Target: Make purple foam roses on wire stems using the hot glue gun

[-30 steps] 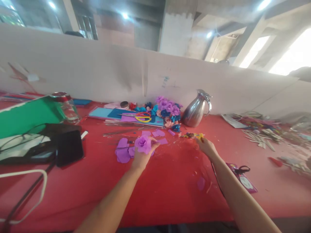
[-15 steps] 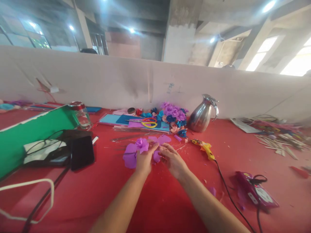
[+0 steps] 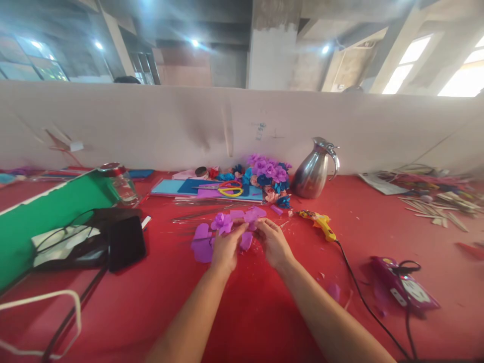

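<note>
Over the red table, my left hand (image 3: pixel 227 248) and my right hand (image 3: pixel 275 243) are close together with fingertips pinched. Between them is a purple paper petal (image 3: pixel 251 216), its lower edge at the fingertips of both hands. A purple paper flower (image 3: pixel 222 222) sits against the back of my left fingers; whether that hand also holds it I cannot tell. Loose purple petals (image 3: pixel 202 247) lie left of my left hand, and another petal (image 3: pixel 246 241) shows between the hands. My palms are turned away from view.
Behind the hands, scissors (image 3: pixel 227 188) rest on coloured paper sheets beside a bunch of paper flowers (image 3: pixel 269 169). A steel jug (image 3: pixel 312 174) and yellow glue gun (image 3: pixel 321 225) stand or lie to the right. Phone (image 3: pixel 126 243), glass jar (image 3: pixel 123 185) and green board (image 3: pixel 75 212) are left.
My right hand has turned and its fingers have closed in at the purple petal, which is now raised between both hands. The view has shifted slightly.
</note>
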Action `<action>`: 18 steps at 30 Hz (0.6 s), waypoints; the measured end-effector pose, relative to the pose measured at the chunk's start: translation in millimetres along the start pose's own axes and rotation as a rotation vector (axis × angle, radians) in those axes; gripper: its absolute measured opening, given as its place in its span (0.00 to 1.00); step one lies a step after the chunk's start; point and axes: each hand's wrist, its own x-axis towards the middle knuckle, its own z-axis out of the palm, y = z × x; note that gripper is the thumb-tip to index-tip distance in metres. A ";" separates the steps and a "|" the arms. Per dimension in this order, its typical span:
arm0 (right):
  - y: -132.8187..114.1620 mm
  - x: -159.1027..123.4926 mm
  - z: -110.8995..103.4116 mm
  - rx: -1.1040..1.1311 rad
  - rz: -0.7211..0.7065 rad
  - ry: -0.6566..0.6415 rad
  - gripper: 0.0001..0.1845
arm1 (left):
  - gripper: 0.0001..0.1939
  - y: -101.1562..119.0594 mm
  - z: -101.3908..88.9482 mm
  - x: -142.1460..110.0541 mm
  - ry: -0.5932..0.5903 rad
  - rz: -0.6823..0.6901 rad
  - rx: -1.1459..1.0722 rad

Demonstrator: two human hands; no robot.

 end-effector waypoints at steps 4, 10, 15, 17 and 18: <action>8.2 -5.6 5.7 0.092 0.017 -0.059 0.12 | 0.13 -0.7 1.6 0.1 -0.023 -0.024 -0.115; 0.2 -0.5 0.1 0.095 -0.108 0.091 0.15 | 0.12 -7.9 -2.3 3.7 -0.023 0.050 0.077; -29.5 9.0 -18.4 -0.126 -0.319 0.206 0.14 | 0.10 -15.9 -10.2 10.6 -0.013 0.196 0.289; -35.4 9.4 -21.6 -0.187 -0.378 0.224 0.13 | 0.11 -17.4 -13.2 13.7 -0.043 0.243 0.299; -36.7 9.2 -22.1 -0.206 -0.396 0.223 0.12 | 0.12 -17.7 -14.3 14.9 -0.052 0.257 0.298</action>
